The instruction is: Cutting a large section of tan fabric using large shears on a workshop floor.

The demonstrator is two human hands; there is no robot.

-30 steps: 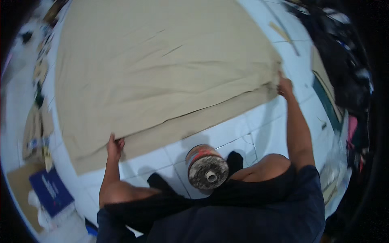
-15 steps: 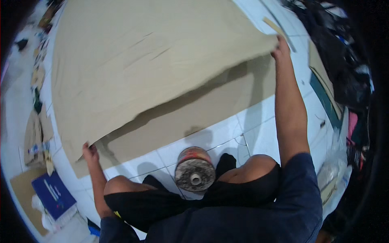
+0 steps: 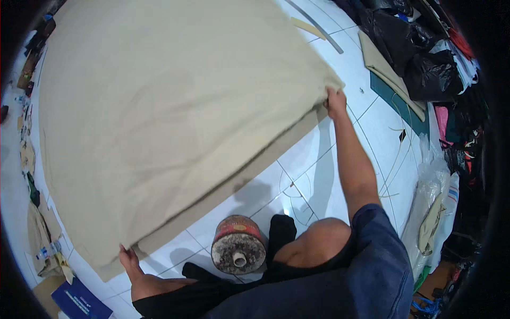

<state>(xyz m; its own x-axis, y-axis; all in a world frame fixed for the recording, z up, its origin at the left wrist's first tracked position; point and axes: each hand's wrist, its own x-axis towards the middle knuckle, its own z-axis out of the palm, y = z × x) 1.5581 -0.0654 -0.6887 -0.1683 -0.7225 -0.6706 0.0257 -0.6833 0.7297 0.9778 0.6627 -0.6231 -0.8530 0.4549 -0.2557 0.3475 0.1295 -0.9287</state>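
Note:
A wide sheet of beige cloth [image 3: 175,106] lies over the floor in front of me, with its near edge slightly lifted. Beneath that edge shows a strip of another beige layer [image 3: 212,210]. My left hand [image 3: 129,259] pinches the near left part of the edge. At the right corner, my right hand [image 3: 336,102] grips the same cloth with closed fingers. Between my feet stands a round, worn red and grey can-like object [image 3: 239,244] with a short tube in its top.
Black plastic bags [image 3: 433,74], folded beige cloth [image 3: 393,74] and a green board [image 3: 398,103] lie at the right. A grey strip [image 3: 319,26] and a yellowish strip [image 3: 307,27] rest past the far right edge. A blue box [image 3: 79,300] sits lower left.
The cloth's near edge has come down and closer to me, covering more of the layer below. Both hands have moved lower in the view, and the right one has shifted left.

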